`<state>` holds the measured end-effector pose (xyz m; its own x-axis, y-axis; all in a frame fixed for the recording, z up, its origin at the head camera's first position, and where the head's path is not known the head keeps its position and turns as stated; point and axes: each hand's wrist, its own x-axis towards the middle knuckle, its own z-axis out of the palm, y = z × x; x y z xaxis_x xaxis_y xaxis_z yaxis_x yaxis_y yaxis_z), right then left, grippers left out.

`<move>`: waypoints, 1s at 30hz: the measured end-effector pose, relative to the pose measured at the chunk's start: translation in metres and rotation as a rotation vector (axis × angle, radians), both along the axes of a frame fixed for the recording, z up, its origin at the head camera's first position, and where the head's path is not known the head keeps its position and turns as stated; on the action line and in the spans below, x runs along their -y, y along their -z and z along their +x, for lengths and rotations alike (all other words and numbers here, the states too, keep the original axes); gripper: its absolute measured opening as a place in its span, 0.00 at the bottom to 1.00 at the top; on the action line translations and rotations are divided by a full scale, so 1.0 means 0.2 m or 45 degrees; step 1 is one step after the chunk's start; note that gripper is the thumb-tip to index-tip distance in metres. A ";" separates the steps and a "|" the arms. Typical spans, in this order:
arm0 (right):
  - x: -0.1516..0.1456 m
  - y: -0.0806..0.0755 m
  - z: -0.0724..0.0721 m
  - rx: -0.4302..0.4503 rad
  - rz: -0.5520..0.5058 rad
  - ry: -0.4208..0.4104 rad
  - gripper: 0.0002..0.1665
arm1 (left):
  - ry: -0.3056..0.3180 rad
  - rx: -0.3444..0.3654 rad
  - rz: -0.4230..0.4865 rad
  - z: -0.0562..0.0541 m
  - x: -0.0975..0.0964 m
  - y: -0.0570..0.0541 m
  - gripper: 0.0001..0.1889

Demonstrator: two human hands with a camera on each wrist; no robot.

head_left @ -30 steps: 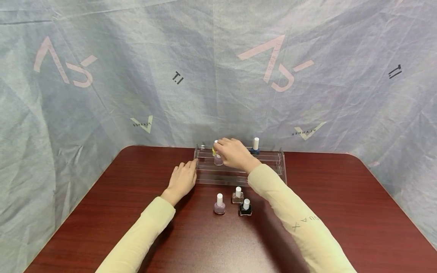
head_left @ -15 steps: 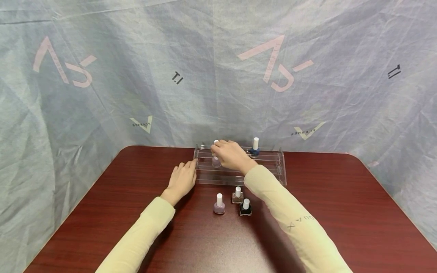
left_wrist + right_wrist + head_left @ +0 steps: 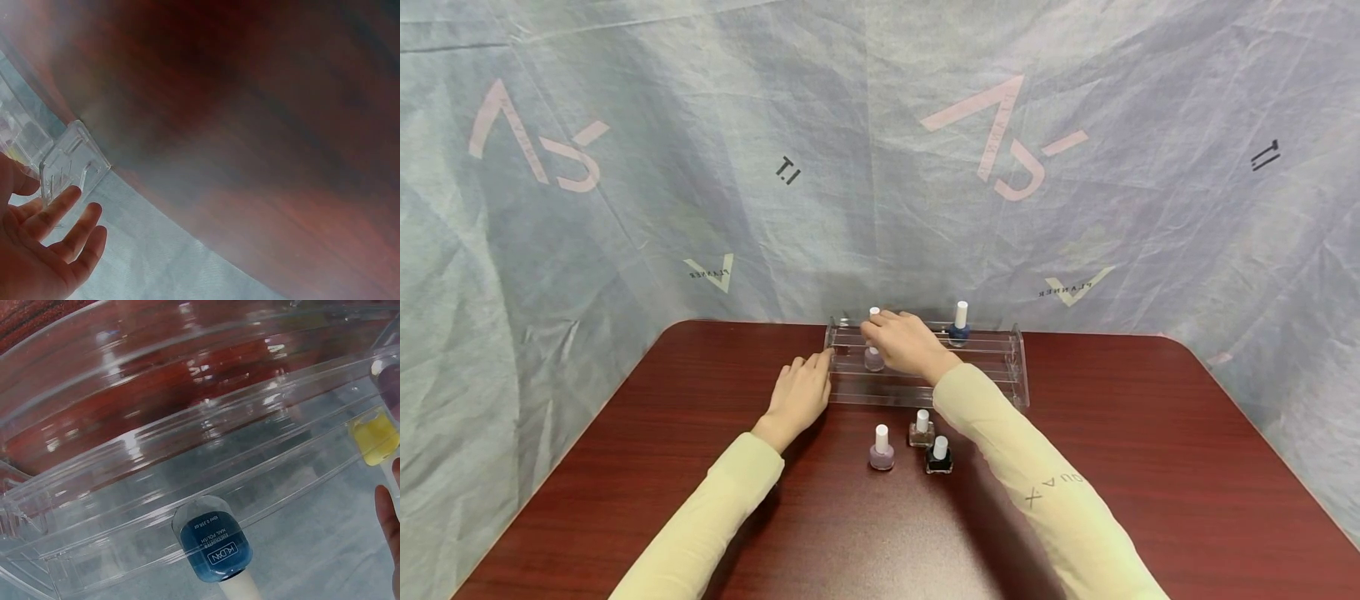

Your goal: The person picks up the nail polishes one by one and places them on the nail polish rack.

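A clear stepped display rack (image 3: 925,398) stands at the table's back. My left hand (image 3: 801,392) is at its left end; in the left wrist view, thumb and index finger pinch the edge of its end panel (image 3: 75,159), other fingers loosely spread. My right hand (image 3: 906,340) holds a lilac nail polish bottle (image 3: 873,360) by the top, its cap hidden by the fingers, at a middle tier. Behind it, a yellow nail polish bottle (image 3: 375,437) stands on the rack. A blue nail polish bottle (image 3: 958,333) stands on the back tier, further right.
Before the rack, another lilac bottle (image 3: 882,457), a glittery brown bottle (image 3: 921,433) and a black bottle (image 3: 939,461) stand on the dark red table (image 3: 880,533). A grey printed cloth (image 3: 850,208) hangs behind the table.
My right hand has shifted slightly left and down with the lilac bottle, to the tier in front of the yellow one. The left hand stays at the rack's end.
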<state>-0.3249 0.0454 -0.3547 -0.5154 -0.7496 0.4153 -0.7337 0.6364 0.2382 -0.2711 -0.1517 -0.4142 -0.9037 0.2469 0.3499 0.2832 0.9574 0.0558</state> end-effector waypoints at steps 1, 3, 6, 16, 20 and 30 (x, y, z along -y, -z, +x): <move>0.00 0.00 0.00 0.000 -0.003 -0.001 0.02 | 0.001 0.000 0.001 0.00 0.00 0.00 0.22; 0.00 0.01 0.00 -0.008 -0.007 -0.007 0.02 | 0.001 -0.003 0.000 0.00 0.00 0.00 0.22; 0.01 0.01 -0.01 -0.028 -0.006 -0.013 0.02 | 0.002 -0.008 0.001 0.00 0.00 0.00 0.22; 0.02 0.02 -0.01 0.010 0.000 0.013 0.03 | 0.005 -0.024 0.002 0.00 0.00 0.01 0.22; 0.02 0.01 -0.01 0.030 0.006 0.022 0.03 | 0.008 -0.024 0.003 0.00 0.01 0.01 0.22; 0.02 0.01 -0.01 0.027 0.022 0.034 0.03 | 0.005 -0.018 0.003 -0.01 0.01 0.01 0.22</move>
